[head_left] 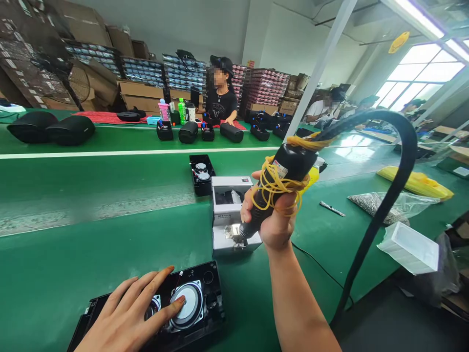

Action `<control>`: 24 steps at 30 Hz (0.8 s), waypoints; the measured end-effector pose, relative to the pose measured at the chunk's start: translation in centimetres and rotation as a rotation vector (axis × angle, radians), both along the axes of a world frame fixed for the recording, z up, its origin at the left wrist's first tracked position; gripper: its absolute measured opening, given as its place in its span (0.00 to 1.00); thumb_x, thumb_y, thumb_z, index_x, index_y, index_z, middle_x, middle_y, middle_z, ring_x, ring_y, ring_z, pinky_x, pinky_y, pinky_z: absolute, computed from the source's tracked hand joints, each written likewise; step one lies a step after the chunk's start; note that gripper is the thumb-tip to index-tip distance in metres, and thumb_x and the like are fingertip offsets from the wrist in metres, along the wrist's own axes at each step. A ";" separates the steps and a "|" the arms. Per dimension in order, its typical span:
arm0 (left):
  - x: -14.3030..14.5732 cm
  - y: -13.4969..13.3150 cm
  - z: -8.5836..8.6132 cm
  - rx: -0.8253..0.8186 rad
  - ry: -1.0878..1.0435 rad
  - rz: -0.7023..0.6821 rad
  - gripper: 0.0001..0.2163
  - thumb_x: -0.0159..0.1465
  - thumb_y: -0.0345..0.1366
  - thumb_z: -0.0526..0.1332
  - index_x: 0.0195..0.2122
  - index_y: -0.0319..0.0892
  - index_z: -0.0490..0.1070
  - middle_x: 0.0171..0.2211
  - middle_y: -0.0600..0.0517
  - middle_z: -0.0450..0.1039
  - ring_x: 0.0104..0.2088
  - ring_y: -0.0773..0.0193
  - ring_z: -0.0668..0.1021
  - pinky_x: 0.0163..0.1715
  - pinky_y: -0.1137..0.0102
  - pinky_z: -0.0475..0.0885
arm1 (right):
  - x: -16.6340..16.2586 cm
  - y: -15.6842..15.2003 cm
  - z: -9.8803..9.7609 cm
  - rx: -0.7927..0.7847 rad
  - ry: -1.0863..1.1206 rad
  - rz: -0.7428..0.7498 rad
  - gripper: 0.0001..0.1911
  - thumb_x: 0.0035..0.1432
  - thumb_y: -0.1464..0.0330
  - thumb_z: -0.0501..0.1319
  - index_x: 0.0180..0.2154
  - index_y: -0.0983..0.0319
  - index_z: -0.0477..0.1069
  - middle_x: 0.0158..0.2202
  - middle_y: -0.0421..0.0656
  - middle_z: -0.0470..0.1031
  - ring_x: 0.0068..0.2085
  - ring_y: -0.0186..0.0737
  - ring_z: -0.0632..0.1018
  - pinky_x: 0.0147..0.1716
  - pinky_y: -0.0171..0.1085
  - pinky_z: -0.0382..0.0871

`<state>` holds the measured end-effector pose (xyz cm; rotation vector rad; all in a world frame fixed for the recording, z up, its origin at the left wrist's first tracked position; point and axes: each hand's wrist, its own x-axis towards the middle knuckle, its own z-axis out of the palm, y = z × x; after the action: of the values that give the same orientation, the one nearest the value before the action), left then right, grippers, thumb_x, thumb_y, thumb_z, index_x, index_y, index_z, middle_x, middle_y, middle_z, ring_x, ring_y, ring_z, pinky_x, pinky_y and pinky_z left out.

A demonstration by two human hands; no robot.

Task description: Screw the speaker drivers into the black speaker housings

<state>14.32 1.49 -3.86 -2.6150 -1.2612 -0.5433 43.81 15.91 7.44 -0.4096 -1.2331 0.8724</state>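
My left hand (134, 308) lies with fingers stretched out over a black speaker housing (207, 320) on the green bench. Its thumb touches the pale cone of a round speaker driver (190, 310), and a second driver is partly hidden under the fingers. My right hand (278, 230) is wrapped round a black electric screwdriver (295, 159) with yellow rubber bands wound about its body. The screwdriver tilts down toward the metal outlet of a white screw feeder (220, 244). Its bit cannot be made out there.
Behind the feeder lies another open speaker housing (203, 183). A thick black hose (406, 146) arches down at the right. Farther right are a pen (331, 209), a bag of screws (381, 205) and a white box (414, 249). Across the line a co-worker (222, 100) handles a black speaker (231, 132).
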 end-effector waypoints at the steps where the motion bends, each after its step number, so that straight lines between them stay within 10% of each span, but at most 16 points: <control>1: 0.0 0.0 0.0 -0.004 0.004 0.003 0.31 0.56 0.44 0.66 0.64 0.64 0.69 0.78 0.53 0.51 0.69 0.44 0.69 0.64 0.49 0.63 | 0.0 0.0 0.0 -0.006 -0.002 0.007 0.31 0.69 0.39 0.58 0.53 0.58 0.73 0.26 0.36 0.69 0.19 0.35 0.68 0.16 0.35 0.63; 17: 1.5 -0.7 3.9 -0.085 0.134 0.036 0.38 0.55 0.43 0.74 0.68 0.59 0.67 0.76 0.47 0.57 0.68 0.41 0.71 0.61 0.44 0.76 | -2.0 -4.4 3.0 -0.100 0.215 0.288 0.30 0.62 0.40 0.68 0.52 0.56 0.77 0.23 0.34 0.71 0.16 0.33 0.67 0.12 0.31 0.64; 24: 1.9 -1.0 4.1 -0.153 0.079 0.063 0.31 0.62 0.39 0.68 0.67 0.60 0.67 0.77 0.51 0.55 0.70 0.44 0.67 0.68 0.44 0.67 | -5.7 -4.4 0.8 -0.158 0.201 0.453 0.28 0.64 0.41 0.66 0.54 0.53 0.75 0.25 0.36 0.72 0.17 0.35 0.69 0.15 0.33 0.62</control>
<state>16.27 0.44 0.21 -2.6787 -1.4055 -0.3422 38.13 11.50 8.25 -0.1607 -1.0881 1.3705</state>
